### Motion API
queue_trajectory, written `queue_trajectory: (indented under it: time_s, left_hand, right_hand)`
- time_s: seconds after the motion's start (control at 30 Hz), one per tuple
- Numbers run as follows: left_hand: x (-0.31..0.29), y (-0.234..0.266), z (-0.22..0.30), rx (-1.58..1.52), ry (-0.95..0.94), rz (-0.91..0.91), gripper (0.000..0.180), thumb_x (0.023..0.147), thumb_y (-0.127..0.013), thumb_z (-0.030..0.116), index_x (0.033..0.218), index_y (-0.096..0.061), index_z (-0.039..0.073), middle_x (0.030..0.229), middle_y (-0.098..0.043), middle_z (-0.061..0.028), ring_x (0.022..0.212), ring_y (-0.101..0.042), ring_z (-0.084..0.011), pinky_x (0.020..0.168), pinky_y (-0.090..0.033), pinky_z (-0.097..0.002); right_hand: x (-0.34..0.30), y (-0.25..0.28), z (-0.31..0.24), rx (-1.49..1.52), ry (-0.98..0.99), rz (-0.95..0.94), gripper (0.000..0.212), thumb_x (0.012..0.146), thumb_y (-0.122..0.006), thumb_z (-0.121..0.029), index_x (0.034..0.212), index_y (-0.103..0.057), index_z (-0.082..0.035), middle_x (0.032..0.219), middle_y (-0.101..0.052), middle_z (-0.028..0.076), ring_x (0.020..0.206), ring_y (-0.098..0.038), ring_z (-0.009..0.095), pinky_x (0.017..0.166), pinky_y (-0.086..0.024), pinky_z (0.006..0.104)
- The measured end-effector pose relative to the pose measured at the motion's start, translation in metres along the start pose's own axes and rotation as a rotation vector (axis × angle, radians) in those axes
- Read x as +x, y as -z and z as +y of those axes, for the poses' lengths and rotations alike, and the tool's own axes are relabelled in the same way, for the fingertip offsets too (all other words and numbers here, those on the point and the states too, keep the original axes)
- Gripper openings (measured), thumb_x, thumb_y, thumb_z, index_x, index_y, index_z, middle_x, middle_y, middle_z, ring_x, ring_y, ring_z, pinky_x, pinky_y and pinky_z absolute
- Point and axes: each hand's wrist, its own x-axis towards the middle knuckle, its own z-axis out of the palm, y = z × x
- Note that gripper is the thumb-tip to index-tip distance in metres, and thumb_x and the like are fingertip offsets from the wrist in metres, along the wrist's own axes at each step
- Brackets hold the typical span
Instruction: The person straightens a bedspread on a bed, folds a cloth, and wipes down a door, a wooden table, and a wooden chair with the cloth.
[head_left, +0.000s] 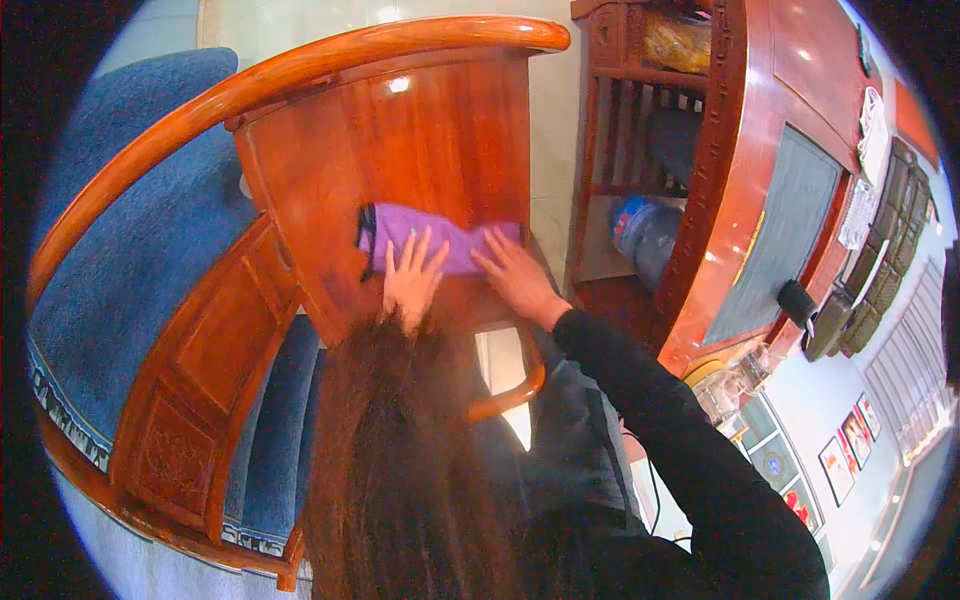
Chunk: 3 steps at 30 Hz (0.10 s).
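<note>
A purple piece of cloth [455, 238] with a black edge at its left end lies flat on a shiny brown wooden surface [400, 140]. My left hand [412, 280] rests on the cloth's left half, fingers spread and stretched out. On its right end lies my right hand [520, 278], with the fingers extended across the fabric and slightly blurred. The cloth narrows a little between the two hands. Its exact kind cannot be made out. Long brown hair [400, 450] hangs in front of my left forearm and hides it.
A curved wooden rail [300, 75] runs around the far and left side, beside blue cushions [150, 230]. To the right stands a wooden table [730, 200] with a dark inset top. Under it is a large clear bottle [645, 235]. A black cup [795, 300] sits on the tabletop.
</note>
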Motion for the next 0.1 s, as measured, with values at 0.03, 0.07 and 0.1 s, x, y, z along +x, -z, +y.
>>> queue_trajectory:
  time_s: [0.03,0.07,0.1]
  left_hand:
    - [-0.017,-0.019,-0.005,0.063,-0.135,0.001,0.064,0.095,-0.057,0.038,0.153,-0.034,0.026,0.162,-0.023,-0.0121,0.147,-0.026,-0.0342,0.118,-0.017,-0.0582]
    - [-0.031,-0.043,-0.014,0.129,-0.264,0.006,0.067,0.093,-0.059,0.041,0.153,-0.034,0.026,0.162,-0.023,-0.0115,0.147,-0.025,-0.0334,0.118,-0.017,-0.0577]
    - [-0.051,-0.080,-0.033,0.068,-0.286,0.283,0.064,0.093,-0.060,0.034,0.153,-0.036,0.028,0.163,-0.022,-0.0062,0.149,-0.024,-0.0281,0.120,-0.014,-0.0563]
  right_hand:
    - [-0.017,-0.010,0.006,-0.005,-0.007,-0.002,0.057,0.087,-0.063,-0.013,0.142,-0.049,-0.015,0.155,-0.035,0.018,0.143,-0.034,0.038,0.115,-0.034,0.0457]
    - [-0.029,-0.017,0.009,-0.071,0.065,-0.073,0.059,0.086,-0.063,-0.012,0.143,-0.049,-0.018,0.156,-0.033,0.017,0.144,-0.032,0.036,0.117,-0.033,0.0450]
    - [-0.027,-0.020,0.002,-0.117,0.163,-0.132,0.062,0.085,-0.064,-0.012,0.144,-0.049,-0.020,0.158,-0.031,0.016,0.146,-0.031,0.035,0.118,-0.031,0.0443]
